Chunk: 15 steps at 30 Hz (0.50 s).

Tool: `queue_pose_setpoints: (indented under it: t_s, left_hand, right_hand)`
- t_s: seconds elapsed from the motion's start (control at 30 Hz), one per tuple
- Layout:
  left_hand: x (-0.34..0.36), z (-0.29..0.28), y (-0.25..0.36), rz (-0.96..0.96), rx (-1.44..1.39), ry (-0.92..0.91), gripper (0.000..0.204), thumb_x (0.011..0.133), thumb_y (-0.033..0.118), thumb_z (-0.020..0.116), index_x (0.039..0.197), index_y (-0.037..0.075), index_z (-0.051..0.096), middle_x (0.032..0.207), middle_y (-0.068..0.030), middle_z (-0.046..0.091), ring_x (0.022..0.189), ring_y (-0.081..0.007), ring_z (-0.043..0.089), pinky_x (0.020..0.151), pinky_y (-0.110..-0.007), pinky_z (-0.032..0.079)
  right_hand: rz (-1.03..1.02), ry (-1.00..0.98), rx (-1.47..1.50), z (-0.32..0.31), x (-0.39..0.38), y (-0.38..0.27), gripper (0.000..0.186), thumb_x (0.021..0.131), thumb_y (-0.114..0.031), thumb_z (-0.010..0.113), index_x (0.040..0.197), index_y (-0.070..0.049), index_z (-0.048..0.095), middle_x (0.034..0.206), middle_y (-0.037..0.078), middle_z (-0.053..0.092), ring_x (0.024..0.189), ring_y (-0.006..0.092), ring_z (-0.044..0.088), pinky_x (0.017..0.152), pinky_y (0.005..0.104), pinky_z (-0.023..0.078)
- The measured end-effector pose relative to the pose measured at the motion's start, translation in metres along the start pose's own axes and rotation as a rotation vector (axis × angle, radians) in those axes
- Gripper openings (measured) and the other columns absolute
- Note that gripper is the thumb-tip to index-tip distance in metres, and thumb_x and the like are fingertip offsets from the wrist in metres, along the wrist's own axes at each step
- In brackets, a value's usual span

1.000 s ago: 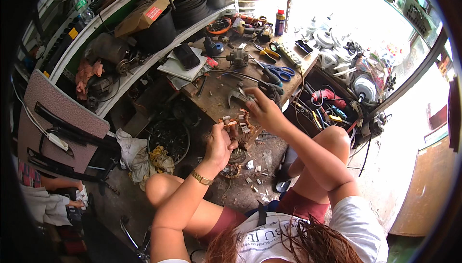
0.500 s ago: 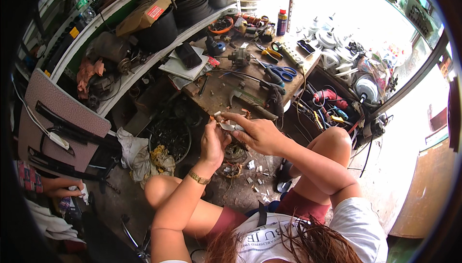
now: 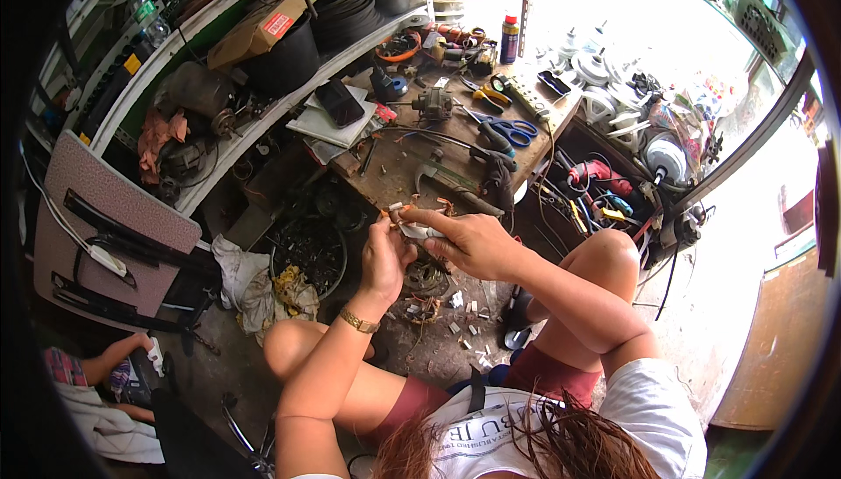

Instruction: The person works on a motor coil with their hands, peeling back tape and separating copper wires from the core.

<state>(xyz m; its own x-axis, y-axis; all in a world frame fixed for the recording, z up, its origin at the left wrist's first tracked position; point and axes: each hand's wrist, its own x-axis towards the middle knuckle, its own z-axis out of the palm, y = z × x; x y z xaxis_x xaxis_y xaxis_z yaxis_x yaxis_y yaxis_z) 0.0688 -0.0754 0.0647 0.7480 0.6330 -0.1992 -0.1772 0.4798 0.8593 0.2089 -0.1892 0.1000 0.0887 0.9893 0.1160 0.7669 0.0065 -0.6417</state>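
Two hands meet just over the near edge of the worktop (image 3: 385, 178), around a small copper-coloured piece (image 3: 406, 212). The left hand (image 3: 386, 260) appears to pinch it with curled fingers; its exact contact is partly hidden. The fingers of the right hand (image 3: 480, 245) are closed around a pale, flat tool (image 3: 419, 231), the index laid forward toward the piece. To work it well, the left grip should stay firm and low, with its thumb clear of the tool's edge, while the right presses in short, controlled strokes; a slip would likely run straight into the left thumb. Bracing the piece against the worktop's near edge might steady it.

The left forearm rises steeply from below, its wrist fairly straight under a gold watch (image 3: 359, 321); the right forearm slants in from the right, palm down, elbow bent.
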Motion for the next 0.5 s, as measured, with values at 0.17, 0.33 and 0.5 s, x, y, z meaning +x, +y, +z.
queue_pose_setpoints:
  t_s: [0.17, 0.33, 0.5]
  left_hand:
    - [0.006, -0.014, -0.003, -0.101, -0.096, -0.035, 0.032, 0.097, 0.043, 0.036, 0.098, 0.016, 0.053, 0.088, 0.0067, 0.057, 0.077, -0.0043, 0.052, 0.057, -0.021, 0.035]
    - [0.004, -0.004, 0.007, -0.14, -0.031, -0.072, 0.033, 0.098, 0.042, 0.035, 0.101, 0.016, 0.054, 0.089, 0.0065, 0.058, 0.073, -0.0055, 0.052, 0.052, -0.022, 0.033]
    - [0.002, -0.003, 0.011, -0.127, 0.001, -0.125, 0.032, 0.098, 0.042, 0.035, 0.102, 0.016, 0.053, 0.09, 0.0055, 0.057, 0.072, -0.0058, 0.052, 0.052, -0.022, 0.033]
  right_hand:
    - [-0.075, -0.001, 0.064, -0.003, 0.002, 0.004, 0.045, 0.094, -0.031, 0.053, 0.135, -0.018, 0.04, 0.084, 0.019, 0.063, 0.072, 0.039, 0.061, 0.065, 0.0458, 0.046]
    - [-0.173, 0.072, 0.014, -0.004, 0.0, 0.009, 0.04, 0.093, -0.032, 0.053, 0.128, -0.014, 0.043, 0.077, 0.018, 0.062, 0.072, 0.039, 0.061, 0.063, 0.0458, 0.045]
    - [-0.191, 0.052, -0.024, 0.0, 0.001, 0.014, 0.033, 0.094, -0.033, 0.052, 0.118, -0.011, 0.045, 0.075, 0.018, 0.062, 0.072, 0.0389, 0.06, 0.06, 0.047, 0.043]
